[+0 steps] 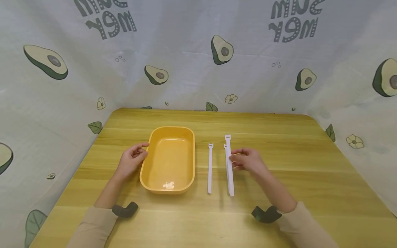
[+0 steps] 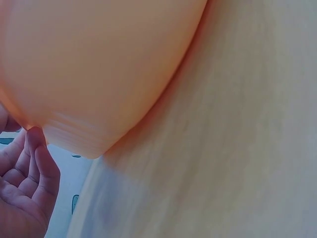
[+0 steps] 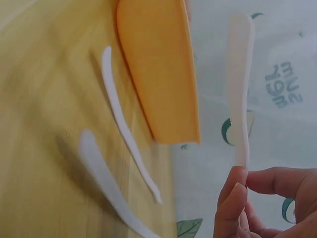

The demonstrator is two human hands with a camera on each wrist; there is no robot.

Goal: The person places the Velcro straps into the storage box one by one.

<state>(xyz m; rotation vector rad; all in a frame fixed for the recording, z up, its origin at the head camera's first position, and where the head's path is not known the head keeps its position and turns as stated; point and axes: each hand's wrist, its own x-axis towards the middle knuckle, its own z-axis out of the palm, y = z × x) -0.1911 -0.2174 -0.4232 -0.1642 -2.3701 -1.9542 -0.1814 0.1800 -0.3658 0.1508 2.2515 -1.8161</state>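
On the table, a yellow plastic basin [image 1: 167, 162] stands left of centre. My left hand [image 1: 131, 160] pinches its left rim between thumb and fingers; the left wrist view shows the fingertips [image 2: 35, 135] at that edge. With thumb and fingertips, my right hand [image 1: 250, 161] holds a white strap cable tie [image 3: 239, 89] with a slotted head, raised above the table. Partly hidden behind it in the head view is a second white cable tie [image 3: 109, 183]. A third white cable tie [image 1: 210, 168] lies between the basin and the held one, slotted end away from me.
The wood-grain table [image 1: 279, 137] has rounded far corners. A white curtain [image 1: 186, 44] printed with avocados hangs around its back and sides. Dark curved pieces [image 1: 125, 210] sit by both wrists.
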